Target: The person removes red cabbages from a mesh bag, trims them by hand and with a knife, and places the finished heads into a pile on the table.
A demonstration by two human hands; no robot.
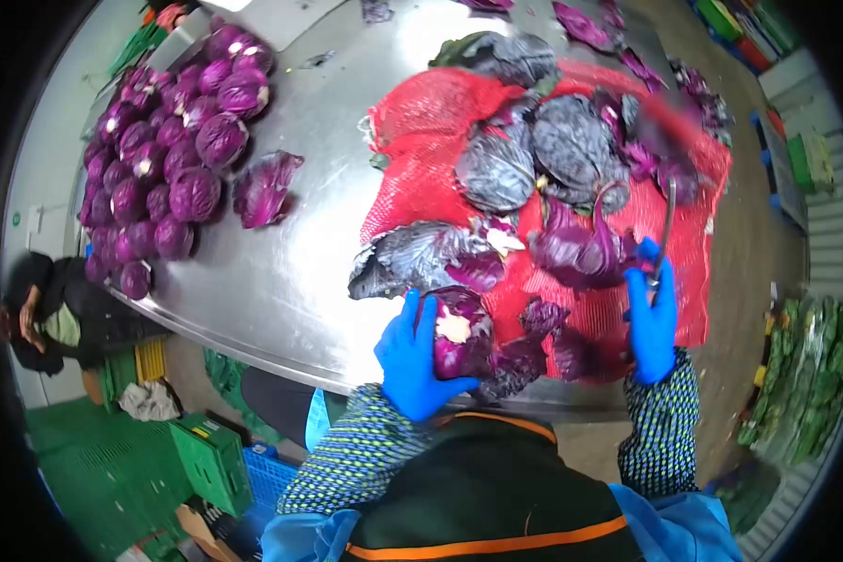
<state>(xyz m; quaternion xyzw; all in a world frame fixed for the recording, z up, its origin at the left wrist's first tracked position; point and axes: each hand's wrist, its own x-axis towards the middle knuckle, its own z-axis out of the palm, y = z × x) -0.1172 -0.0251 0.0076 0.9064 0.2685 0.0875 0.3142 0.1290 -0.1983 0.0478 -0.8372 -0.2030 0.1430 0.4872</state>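
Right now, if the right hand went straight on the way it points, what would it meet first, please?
Probably the loose purple leaves on the red mesh sack, just beyond the tip of the knife that the right hand holds, though depth is unclear.

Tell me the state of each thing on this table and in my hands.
Left hand: gripping a red cabbage, cut stem facing up.
Right hand: closed on a knife, blade pointing away.
Mesh sack: lying flat under loose leaves.
Cabbage pile: heaped, trimmed.
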